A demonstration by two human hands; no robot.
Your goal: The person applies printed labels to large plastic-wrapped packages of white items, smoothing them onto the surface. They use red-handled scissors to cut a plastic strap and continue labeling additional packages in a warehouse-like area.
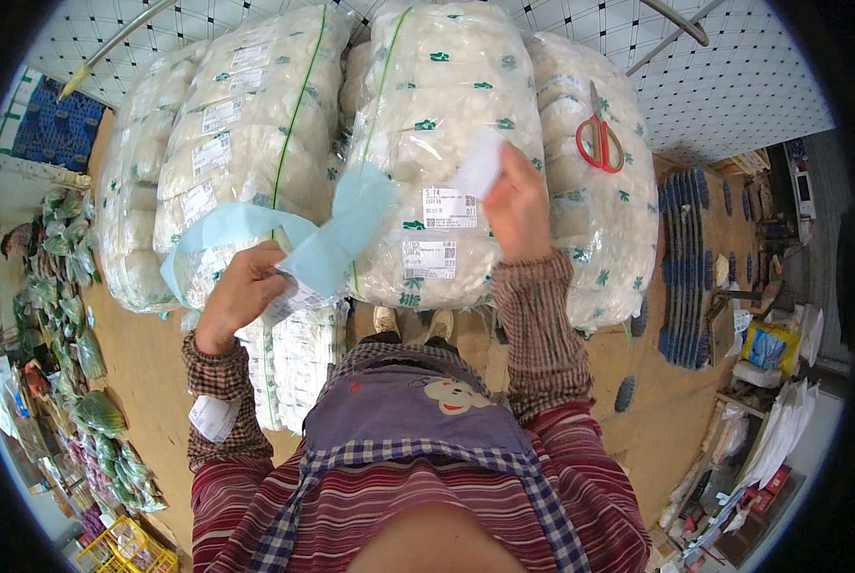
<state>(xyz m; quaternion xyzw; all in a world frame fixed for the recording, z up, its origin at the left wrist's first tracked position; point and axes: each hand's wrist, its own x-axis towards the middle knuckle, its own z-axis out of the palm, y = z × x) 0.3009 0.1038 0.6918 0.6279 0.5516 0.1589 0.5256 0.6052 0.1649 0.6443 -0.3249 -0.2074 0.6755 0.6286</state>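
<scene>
My left hand (245,294) grips a curling pale blue label backing strip (341,233), with printed labels at its lower part. Between the fingers of my right hand (517,204) is a white label (481,163), its printing not visible. Both hands are over large clear plastic bales of white, bagged goods (456,100); what the goods are I cannot tell. Two printed labels, an upper one (445,208) and a lower one (429,259), lie on the middle bale. Red-handled scissors (600,140) lie on the right bale. Another label (214,417) clings to my left sleeve.
More bales stand at the left (141,193). Bagged green vegetables (98,415) lie on the floor at far left, near a yellow crate (126,548). A blue slatted stack (685,268) stands at right. Metal bars (116,46) cross the top corners.
</scene>
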